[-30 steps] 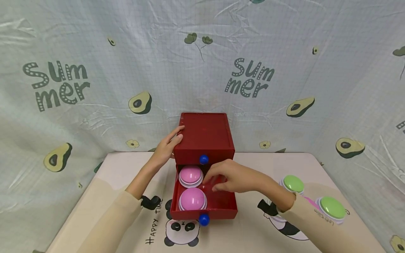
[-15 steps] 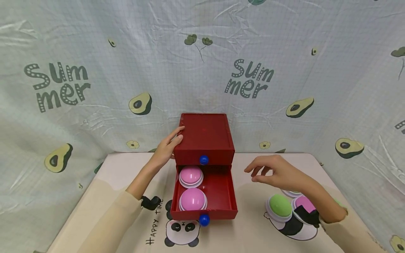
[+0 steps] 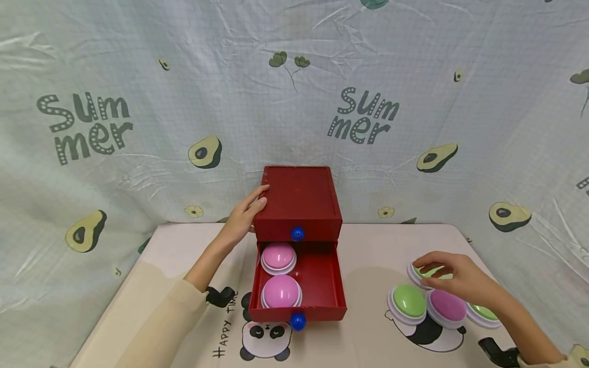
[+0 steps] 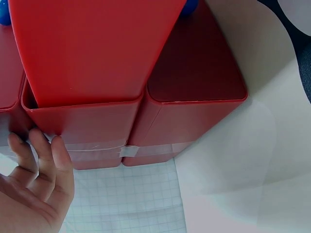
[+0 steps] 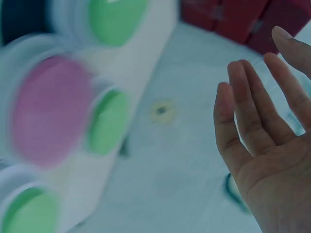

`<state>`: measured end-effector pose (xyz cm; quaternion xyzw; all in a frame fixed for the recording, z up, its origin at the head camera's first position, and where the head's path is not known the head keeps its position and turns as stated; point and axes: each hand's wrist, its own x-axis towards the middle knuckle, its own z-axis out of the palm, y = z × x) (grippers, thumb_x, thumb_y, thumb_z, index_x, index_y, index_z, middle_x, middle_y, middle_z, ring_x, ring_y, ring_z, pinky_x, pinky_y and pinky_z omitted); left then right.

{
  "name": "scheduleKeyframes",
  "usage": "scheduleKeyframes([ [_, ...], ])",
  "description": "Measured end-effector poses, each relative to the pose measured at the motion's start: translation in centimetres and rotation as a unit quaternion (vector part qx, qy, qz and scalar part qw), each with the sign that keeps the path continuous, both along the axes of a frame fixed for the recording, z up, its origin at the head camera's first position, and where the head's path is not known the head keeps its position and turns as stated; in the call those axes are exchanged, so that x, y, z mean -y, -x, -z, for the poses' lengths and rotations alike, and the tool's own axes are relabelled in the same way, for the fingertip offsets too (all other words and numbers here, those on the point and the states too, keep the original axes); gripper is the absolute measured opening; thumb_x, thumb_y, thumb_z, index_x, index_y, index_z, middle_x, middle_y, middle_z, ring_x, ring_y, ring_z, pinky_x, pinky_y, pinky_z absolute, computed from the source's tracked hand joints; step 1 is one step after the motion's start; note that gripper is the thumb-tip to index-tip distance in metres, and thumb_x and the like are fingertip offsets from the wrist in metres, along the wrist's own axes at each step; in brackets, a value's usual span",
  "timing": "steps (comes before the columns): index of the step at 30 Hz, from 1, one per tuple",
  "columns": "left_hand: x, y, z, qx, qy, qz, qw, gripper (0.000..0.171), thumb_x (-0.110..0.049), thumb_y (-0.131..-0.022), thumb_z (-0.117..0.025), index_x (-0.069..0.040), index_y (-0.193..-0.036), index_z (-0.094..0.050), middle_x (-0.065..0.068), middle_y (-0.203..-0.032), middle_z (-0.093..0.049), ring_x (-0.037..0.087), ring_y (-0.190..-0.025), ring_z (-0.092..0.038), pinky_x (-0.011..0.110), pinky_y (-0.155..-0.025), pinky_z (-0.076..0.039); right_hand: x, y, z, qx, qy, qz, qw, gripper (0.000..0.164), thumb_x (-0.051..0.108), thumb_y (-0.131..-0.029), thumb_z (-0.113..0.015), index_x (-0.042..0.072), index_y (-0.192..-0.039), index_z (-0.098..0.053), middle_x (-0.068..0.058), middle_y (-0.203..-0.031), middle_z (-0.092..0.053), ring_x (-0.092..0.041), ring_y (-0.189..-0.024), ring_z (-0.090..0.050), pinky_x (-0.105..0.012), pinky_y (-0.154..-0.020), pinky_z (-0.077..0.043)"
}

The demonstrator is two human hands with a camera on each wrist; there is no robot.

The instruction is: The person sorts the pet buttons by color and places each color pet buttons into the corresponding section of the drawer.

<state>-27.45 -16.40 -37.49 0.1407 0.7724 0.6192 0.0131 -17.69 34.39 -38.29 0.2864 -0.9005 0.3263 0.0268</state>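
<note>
My left hand (image 3: 239,219) rests against the left side of a red drawer cabinet (image 3: 301,194), fingertips on its top edge. In the left wrist view, its fingers (image 4: 61,158) touch the cabinet's side. A drawer (image 3: 319,281) below stands pulled out. Along its left half sit two pink dome buttons with white bases, one behind (image 3: 278,255) and one in front (image 3: 281,292). My right hand (image 3: 465,278), fingers loosely bent, hovers at a green dome button (image 3: 416,276) on the right of the table; contact cannot be told. The right wrist view shows its palm (image 5: 267,170) holding nothing.
Near the right hand lie another green button (image 3: 409,300), a pink button (image 3: 447,306) and a partly covered green button (image 3: 483,313). Blue knobs (image 3: 298,322) stick out from the drawer fronts. A patterned curtain (image 3: 294,122) hangs behind the table.
My right hand has left the drawer and moved right, to the buttons on the table. The left hand stays at the cabinet, and the drawer with its two pink buttons is unchanged.
</note>
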Motion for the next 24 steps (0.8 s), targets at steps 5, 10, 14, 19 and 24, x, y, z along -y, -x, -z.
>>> scheduleKeyframes([
  [5, 0.0, 0.0, -0.2, -0.002, 0.005, -0.001, 1.0000, 0.053, -0.039, -0.109, -0.045, -0.032, -0.161, -0.036, 0.026, -0.144, -0.057, 0.020, -0.094, -0.072, 0.033, -0.070, -0.062, -3.3, -0.3, 2.6, 0.023, -0.006, 0.031, 0.999, 0.031, 0.005, -0.085, -0.081, 0.007, -0.115, -0.072, 0.024, -0.110, -0.069, 0.009, -0.097, -0.064, -0.021, -0.076, -0.058],
  [10, -0.1, 0.0, -0.1, -0.002, 0.004, 0.000, 1.0000, 0.053, -0.040, -0.109, -0.045, -0.032, -0.161, -0.037, 0.026, -0.144, -0.057, 0.019, -0.092, -0.072, 0.033, -0.070, -0.062, -5.5, -0.5, 4.7, 0.040, -0.013, 0.036, 0.998, 0.035, 0.005, -0.081, -0.084, 0.000, -0.114, -0.071, 0.021, -0.111, -0.070, 0.013, -0.102, -0.061, -0.022, -0.077, -0.059],
  [14, -0.2, 0.1, 0.0, 0.001, 0.000, 0.002, 1.0000, 0.053, -0.039, -0.109, -0.045, -0.032, -0.161, -0.037, 0.026, -0.143, -0.057, 0.018, -0.091, -0.072, 0.033, -0.069, -0.063, -6.3, -0.7, 5.7, 0.067, -0.042, 0.058, 0.995, 0.040, 0.011, -0.079, -0.087, 0.001, -0.114, -0.072, 0.006, -0.112, -0.073, 0.017, -0.102, -0.056, -0.021, -0.077, -0.059],
  [19, -0.1, 0.0, 0.1, 0.000, 0.001, 0.001, 1.0000, 0.053, -0.040, -0.109, -0.045, -0.032, -0.161, -0.037, 0.025, -0.145, -0.056, 0.021, -0.094, -0.072, 0.035, -0.070, -0.063, -6.8, -0.8, 6.2, 0.096, -0.063, 0.069, 0.991, 0.043, 0.013, -0.078, -0.087, 0.004, -0.116, -0.071, -0.010, -0.113, -0.072, 0.017, -0.100, -0.053, -0.019, -0.078, -0.057],
  [24, 0.0, 0.0, 0.1, -0.003, 0.008, -0.003, 1.0000, 0.053, -0.041, -0.109, -0.045, -0.033, -0.161, -0.037, 0.023, -0.149, -0.053, 0.022, -0.095, -0.071, 0.034, -0.070, -0.063, -6.9, -1.0, 6.5, 0.110, -0.065, 0.072, 0.989, 0.045, 0.015, -0.077, -0.088, 0.005, -0.118, -0.071, -0.016, -0.115, -0.071, 0.015, -0.098, -0.054, -0.017, -0.080, -0.055],
])
